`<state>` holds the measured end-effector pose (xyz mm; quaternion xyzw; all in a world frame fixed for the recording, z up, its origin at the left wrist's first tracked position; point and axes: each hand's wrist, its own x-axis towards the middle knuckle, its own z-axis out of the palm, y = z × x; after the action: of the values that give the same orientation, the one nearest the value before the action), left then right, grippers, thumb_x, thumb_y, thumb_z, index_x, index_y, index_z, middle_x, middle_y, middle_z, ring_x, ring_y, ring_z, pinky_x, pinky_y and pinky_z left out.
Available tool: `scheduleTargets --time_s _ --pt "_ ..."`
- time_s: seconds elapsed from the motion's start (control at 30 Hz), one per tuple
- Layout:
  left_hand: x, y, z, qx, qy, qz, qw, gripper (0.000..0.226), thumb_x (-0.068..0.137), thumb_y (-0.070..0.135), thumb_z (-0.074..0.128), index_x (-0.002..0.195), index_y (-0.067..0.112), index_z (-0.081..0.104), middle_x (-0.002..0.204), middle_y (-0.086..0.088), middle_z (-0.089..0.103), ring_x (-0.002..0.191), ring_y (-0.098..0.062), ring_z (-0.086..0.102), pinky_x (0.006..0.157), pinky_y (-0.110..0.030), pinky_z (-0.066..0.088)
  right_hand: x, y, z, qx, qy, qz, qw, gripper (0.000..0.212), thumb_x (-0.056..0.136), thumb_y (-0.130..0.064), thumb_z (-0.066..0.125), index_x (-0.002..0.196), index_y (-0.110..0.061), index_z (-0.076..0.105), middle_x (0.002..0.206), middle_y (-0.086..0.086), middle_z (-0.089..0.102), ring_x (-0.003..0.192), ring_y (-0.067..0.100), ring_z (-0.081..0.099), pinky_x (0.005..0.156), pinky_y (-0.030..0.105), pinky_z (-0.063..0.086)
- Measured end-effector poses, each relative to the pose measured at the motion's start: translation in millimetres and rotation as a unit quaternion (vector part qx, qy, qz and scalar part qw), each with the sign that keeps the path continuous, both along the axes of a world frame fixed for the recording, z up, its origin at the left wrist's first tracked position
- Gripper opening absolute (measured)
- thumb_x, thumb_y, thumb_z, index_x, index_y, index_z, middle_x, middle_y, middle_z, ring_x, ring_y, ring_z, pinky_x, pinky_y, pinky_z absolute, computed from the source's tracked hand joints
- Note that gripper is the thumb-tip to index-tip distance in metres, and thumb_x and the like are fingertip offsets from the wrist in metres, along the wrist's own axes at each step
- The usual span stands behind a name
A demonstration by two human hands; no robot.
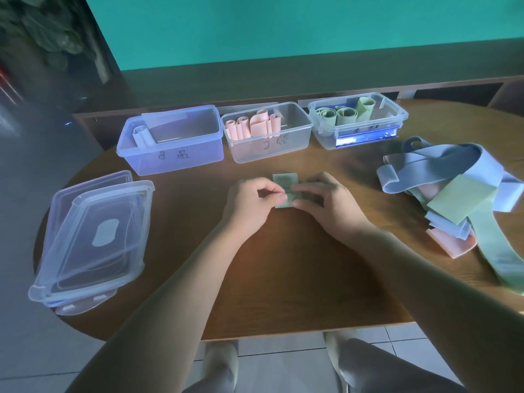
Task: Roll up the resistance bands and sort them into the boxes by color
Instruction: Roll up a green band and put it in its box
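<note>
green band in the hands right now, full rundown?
The pale green flat rubbery resistance band lies near the middle of the brown wooden table, in front of the three clear plastic boxes. Only a short stretch shows: it looks folded or partly rolled into a small flat packet, its upper end poking out beyond the fingers. The left hand pinches its left edge between thumb and fingers; the right hand presses on its right side, covering part of it. How many turns it has cannot be told.

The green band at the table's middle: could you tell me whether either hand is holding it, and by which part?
Both hold it. The left hand pinches the left edge of the green resistance band; the right hand grips its right side.
</note>
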<state>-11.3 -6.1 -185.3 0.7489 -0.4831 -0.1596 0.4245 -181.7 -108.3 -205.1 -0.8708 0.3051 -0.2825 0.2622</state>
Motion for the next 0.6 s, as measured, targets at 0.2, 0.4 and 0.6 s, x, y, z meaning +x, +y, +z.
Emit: scheduleTargets --time_s 0.2,0.4,0.6 --pt "4.1 1.6 2.9 -0.008 -0.111 -0.051 0.992 0.021 0.091 0.036 0.072 0.108 0.026 0.078 0.102 0.010 0.064 0.092 -0.009 0.061 0.085 -0.036 0.055 4.7 -1.0 1.6 0.028 -0.022 -0.014 0.999 0.016 0.092 -0.032 0.072 0.107 -0.026 0.075 0.100 -0.012 0.057 0.081 -0.001 0.054 0.077 0.018 0.041" --pt "3.3 -0.1 -5.5 -0.079 -0.177 -0.063 0.979 0.036 0.078 0.016 0.086 0.112 0.016 0.077 0.108 0.003 0.065 0.080 -0.005 0.053 0.080 -0.015 0.047 10.3 -10.6 1.7 0.032 -0.016 -0.015 0.999 0.020 0.094 -0.031 0.070 0.108 -0.020 0.077 0.099 -0.008 0.054 0.083 -0.003 0.052 0.077 0.016 0.037" --pt "7.9 -5.2 -12.4 -0.109 -0.168 -0.069 0.977 0.028 0.080 0.026 0.085 0.106 0.018 0.080 0.104 0.008 0.069 0.085 -0.006 0.060 0.074 -0.004 0.045 14.0 -17.5 1.9 0.071 -0.030 -0.040 0.996 0.011 0.090 -0.041 0.072 0.099 -0.034 0.076 0.100 -0.013 0.052 0.084 0.004 0.053 0.079 0.029 0.046"
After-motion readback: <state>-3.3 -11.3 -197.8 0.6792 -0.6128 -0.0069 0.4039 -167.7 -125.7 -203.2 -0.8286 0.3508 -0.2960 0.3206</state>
